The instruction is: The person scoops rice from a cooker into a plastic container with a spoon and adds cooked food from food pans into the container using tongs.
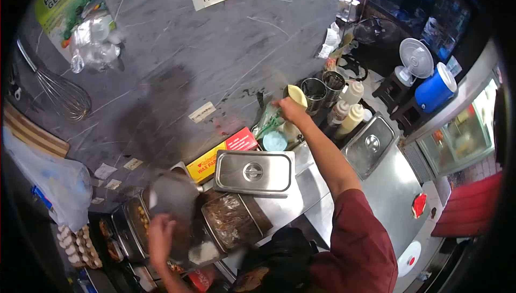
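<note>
My right hand [292, 109] is stretched to the wall side of the counter, its fingers closed at the top of a clear plastic bag [267, 121] with green contents. Just behind it stands a pale yellow object [297, 96]; what the fingers grip is hidden. A light blue container [274, 141] sits below the bag. Blurred by motion, my left hand [161, 235] is closed on the near edge of a tilted metal lid [174, 196]. That lid is above the food pans, beside a pan with small yellowish pieces [142, 220].
A lidded steel pan [253, 172] sits mid-counter beside a wax paper box [207, 164] and a plastic-covered brown tray [228, 220]. Squeeze bottles [352, 118] and metal cylinders [313, 93] stand right of my right hand. Another steel lid [371, 145] lies further right. Egg trays [78, 245] are lower left.
</note>
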The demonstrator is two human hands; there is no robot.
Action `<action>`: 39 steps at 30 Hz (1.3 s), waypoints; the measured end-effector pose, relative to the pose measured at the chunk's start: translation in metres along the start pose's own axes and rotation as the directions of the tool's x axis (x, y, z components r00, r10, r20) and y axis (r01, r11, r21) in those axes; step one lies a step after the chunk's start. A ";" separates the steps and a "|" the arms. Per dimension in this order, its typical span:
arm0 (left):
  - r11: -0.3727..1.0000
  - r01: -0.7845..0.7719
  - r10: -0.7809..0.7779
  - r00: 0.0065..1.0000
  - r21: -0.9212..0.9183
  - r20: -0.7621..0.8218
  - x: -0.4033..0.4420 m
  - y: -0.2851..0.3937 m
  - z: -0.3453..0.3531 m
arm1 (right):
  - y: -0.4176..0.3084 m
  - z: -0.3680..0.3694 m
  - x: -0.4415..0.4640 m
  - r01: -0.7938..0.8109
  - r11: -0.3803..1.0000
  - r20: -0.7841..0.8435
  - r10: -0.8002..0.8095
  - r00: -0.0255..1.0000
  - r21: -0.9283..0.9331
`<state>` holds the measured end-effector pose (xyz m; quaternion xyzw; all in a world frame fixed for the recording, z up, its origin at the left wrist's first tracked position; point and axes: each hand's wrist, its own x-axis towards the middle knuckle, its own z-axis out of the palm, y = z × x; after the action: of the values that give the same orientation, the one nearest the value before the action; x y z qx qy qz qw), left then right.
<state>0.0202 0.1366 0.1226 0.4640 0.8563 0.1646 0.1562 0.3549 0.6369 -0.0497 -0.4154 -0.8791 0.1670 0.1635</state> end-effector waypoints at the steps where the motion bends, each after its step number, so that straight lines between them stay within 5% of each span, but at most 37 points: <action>1: 0.996 -0.057 0.064 0.994 -0.075 0.090 0.010 0.034 0.019 | 0.001 0.003 0.005 0.013 0.999 0.000 -0.013 1.000 -0.030; 3: 0.967 -0.216 0.239 0.951 -0.135 0.198 0.037 0.081 0.071 | 0.002 -0.001 0.012 -0.051 0.993 0.062 0.058 0.996 -0.107; 6: 0.899 -0.420 0.437 0.859 -0.122 0.267 0.087 0.121 0.158 | 0.021 0.000 0.009 0.106 0.987 -0.067 -0.099 0.993 0.120; 9: 0.873 -0.477 0.488 0.859 -0.104 0.155 0.123 0.136 0.227 | 0.026 -0.013 0.005 0.211 0.937 -0.182 -0.164 0.970 0.279; 11: 0.792 -0.595 0.578 0.803 0.136 0.145 0.145 0.134 0.259 | 0.014 -0.038 -0.008 0.155 0.927 -0.213 -0.084 0.974 0.343; 13: 0.791 -0.589 0.566 0.808 0.165 0.165 0.156 0.135 0.266 | 0.002 -0.055 -0.017 0.130 0.930 -0.211 -0.058 0.976 0.344; 15: 0.762 -0.617 0.613 0.785 0.196 0.091 0.162 0.130 0.281 | -0.002 -0.060 -0.023 0.183 0.910 -0.451 0.004 0.893 0.371; 21: 0.862 -0.507 0.506 0.855 -0.020 0.114 0.163 0.161 0.250 | -0.039 -0.099 -0.055 0.262 0.890 -0.678 0.070 0.732 0.374; 22: 0.854 -0.476 0.474 0.878 -0.210 -0.061 0.161 0.178 0.242 | -0.050 -0.107 -0.065 0.236 0.863 -0.632 0.118 0.766 0.447; 23: 0.799 -0.454 0.399 0.891 -0.393 -0.219 0.158 0.197 0.234 | -0.060 -0.110 -0.073 0.203 0.830 -0.579 0.167 0.798 0.519; 25: 0.408 -0.224 0.213 0.966 -0.885 -0.147 0.147 0.255 0.209 | -0.075 -0.108 -0.089 0.202 0.849 -0.577 0.141 0.805 0.489; 29: 0.455 -0.204 0.326 0.944 -0.867 -0.051 0.141 0.298 0.185 | -0.106 -0.089 -0.118 0.123 0.694 -0.507 0.381 0.773 0.710; 31: 0.410 0.048 0.472 0.843 -0.911 0.257 0.139 0.281 0.193 | -0.107 -0.090 -0.131 0.122 0.554 -0.463 0.533 0.708 0.824; 32: 0.362 0.023 0.485 0.849 -0.932 0.209 0.137 0.272 0.198 | -0.106 -0.093 -0.136 0.147 0.519 -0.463 0.557 0.689 0.842; 35: 0.276 0.177 0.363 0.891 -0.945 0.273 0.118 0.259 0.195 | -0.084 -0.079 -0.150 0.137 0.360 -0.337 0.582 0.741 0.923; 38: 0.333 0.116 0.260 0.943 -0.936 0.209 0.114 0.256 0.203 | -0.096 -0.060 -0.152 0.097 0.377 -0.310 0.560 0.768 0.921; 39: 0.381 0.101 0.189 0.964 -0.919 0.184 0.113 0.257 0.208 | -0.093 -0.051 -0.161 0.007 0.466 -0.218 0.400 0.890 0.885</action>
<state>0.2399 0.3934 0.0330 0.3386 0.5784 0.5544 0.4934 0.4107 0.4624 0.0117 -0.4009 -0.5650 0.5165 0.5032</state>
